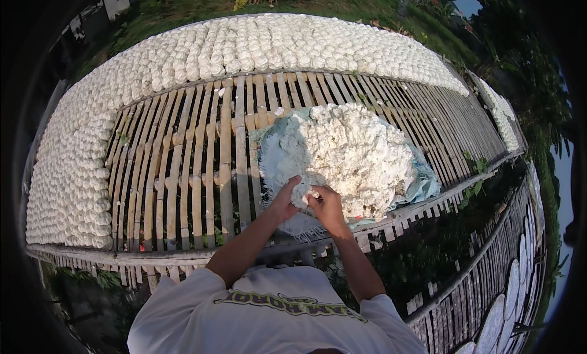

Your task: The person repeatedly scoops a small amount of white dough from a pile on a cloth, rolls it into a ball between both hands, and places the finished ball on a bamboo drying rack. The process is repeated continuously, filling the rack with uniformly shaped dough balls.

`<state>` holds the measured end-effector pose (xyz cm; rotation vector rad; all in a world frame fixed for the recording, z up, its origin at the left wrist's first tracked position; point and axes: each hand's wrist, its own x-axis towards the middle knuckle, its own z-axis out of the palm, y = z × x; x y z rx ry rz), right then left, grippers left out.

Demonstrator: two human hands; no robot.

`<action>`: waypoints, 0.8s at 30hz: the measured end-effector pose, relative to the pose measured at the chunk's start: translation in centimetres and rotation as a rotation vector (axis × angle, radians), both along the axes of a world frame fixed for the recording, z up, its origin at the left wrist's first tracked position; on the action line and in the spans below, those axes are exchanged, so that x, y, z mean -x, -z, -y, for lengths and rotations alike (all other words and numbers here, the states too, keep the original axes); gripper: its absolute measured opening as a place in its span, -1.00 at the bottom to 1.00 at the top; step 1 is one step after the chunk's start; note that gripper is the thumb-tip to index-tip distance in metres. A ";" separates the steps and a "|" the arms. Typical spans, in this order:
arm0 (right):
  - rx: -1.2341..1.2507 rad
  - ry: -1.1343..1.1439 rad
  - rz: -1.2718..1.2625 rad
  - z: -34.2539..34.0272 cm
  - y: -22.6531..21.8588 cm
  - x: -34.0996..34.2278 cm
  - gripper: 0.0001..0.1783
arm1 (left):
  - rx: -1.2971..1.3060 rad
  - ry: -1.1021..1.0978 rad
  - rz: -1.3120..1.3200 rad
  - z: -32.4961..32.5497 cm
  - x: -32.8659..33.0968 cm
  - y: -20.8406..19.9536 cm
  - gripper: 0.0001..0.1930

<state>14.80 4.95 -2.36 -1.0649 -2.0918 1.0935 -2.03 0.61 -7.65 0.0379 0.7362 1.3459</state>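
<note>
left hand: cupped round white lump | right hand: pinching lump's 3 o'clock side | crumbly white mass: hands' 2 o'clock, on pale-blue sheet | white rounds: 12 o'clock

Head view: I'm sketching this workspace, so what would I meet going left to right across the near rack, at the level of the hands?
Rows of white mounds → bamboo slats → left hand → right hand → sunlit white heap.
</note>
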 end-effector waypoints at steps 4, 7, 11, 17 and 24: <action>0.034 0.085 -0.111 -1.8 -0.6 -0.4 -0.74 | -0.009 -0.014 0.125 -0.2 0.3 0.5 -0.49; -0.403 0.159 0.107 -4.3 -2.1 -1.3 -0.66 | -0.081 -0.020 0.114 0.3 1.0 -0.4 -0.50; -0.524 0.083 0.162 -5.3 -3.7 -0.1 -0.44 | -0.194 0.069 0.074 0.5 1.0 -3.0 -0.52; -0.085 -0.136 0.030 -3.6 -4.6 2.4 -0.52 | 0.037 -0.070 -0.001 -1.1 0.0 -4.7 -0.54; 0.025 0.015 -0.018 -2.9 -3.7 1.7 -0.64 | -0.084 -0.032 0.051 -1.1 0.6 -2.3 -0.58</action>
